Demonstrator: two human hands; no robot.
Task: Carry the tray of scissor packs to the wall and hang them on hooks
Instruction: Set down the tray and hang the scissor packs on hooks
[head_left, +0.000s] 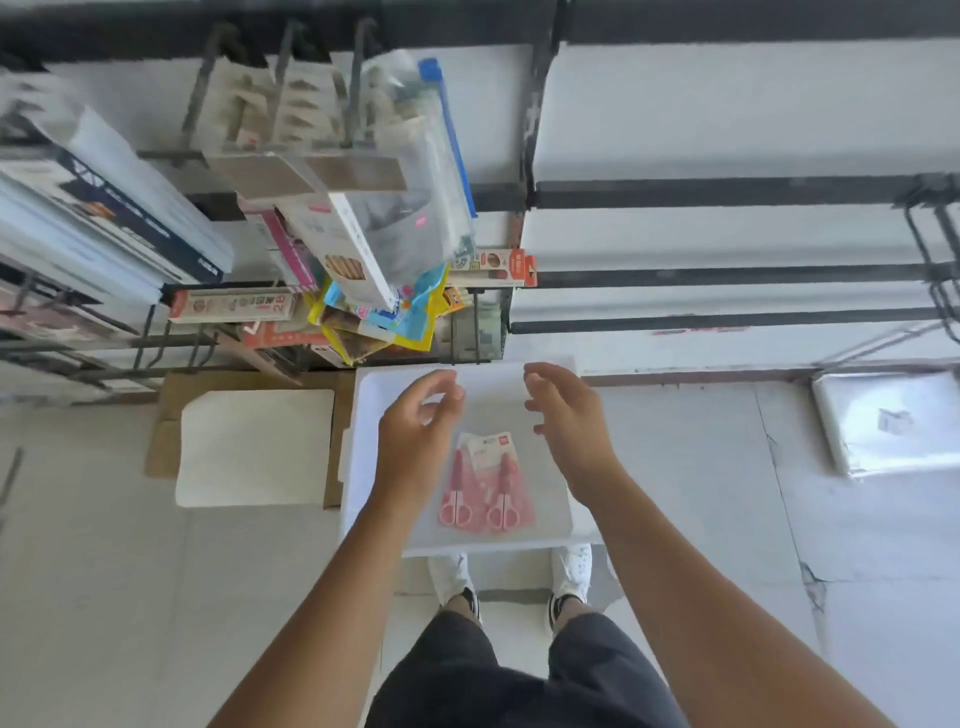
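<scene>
A white tray (498, 382) lies on the floor in front of my feet, close to the wall. In it rest pink scissor packs (488, 480), overlapping each other, handles towards me. My left hand (418, 426) hovers above the tray's left half, fingers curled and apart, holding nothing. My right hand (563, 410) hovers above the tray's right half, fingers spread, also empty. Both hands are just beyond the packs' top edge and do not touch them. Dark wall hooks (283, 88) stick out of the white slat wall (727, 114) above.
Hooks at the upper left carry hanging stationery packs (374, 249) and stacked paper goods (93, 208). A cardboard sheet with a white board (254, 447) lies left of the tray. A wrapped white pack (888, 421) lies on the floor at right. Bare hooks (935, 260) at far right.
</scene>
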